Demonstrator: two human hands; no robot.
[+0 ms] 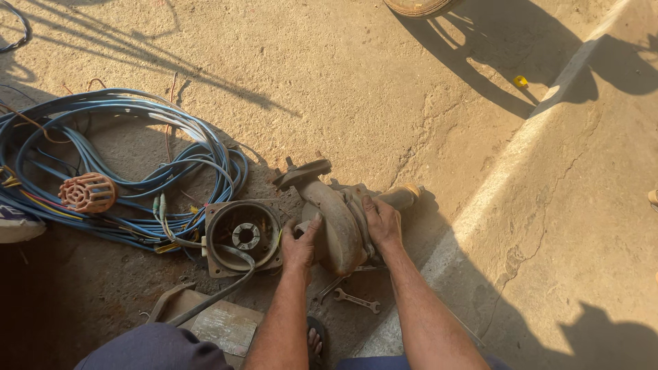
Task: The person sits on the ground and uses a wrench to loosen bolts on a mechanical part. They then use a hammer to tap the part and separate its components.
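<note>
Both forearms reach forward from 6 o'clock. The left hand (299, 248) lies palm-down on the near left side of the pump casing (337, 226), thumb raised against its curved wall, fingers wrapped on it. The right hand (382, 223) presses on the casing's right side, fingers closed over the flange. The casing sits on the ground just below centre, its outlet flange at 11 o'clock from it and a brass fitting (403, 196) at 2 o'clock. Touching it at 9 o'clock lies a round motor housing (243, 236). A spanner (356, 300) lies at 6 o'clock of the casing. Blue cable (116, 171) coils at 9 o'clock, with an orange strainer (87, 192) on it. The floor is cracked concrete (343, 82), sunlit, crossed by long shadows.
</note>
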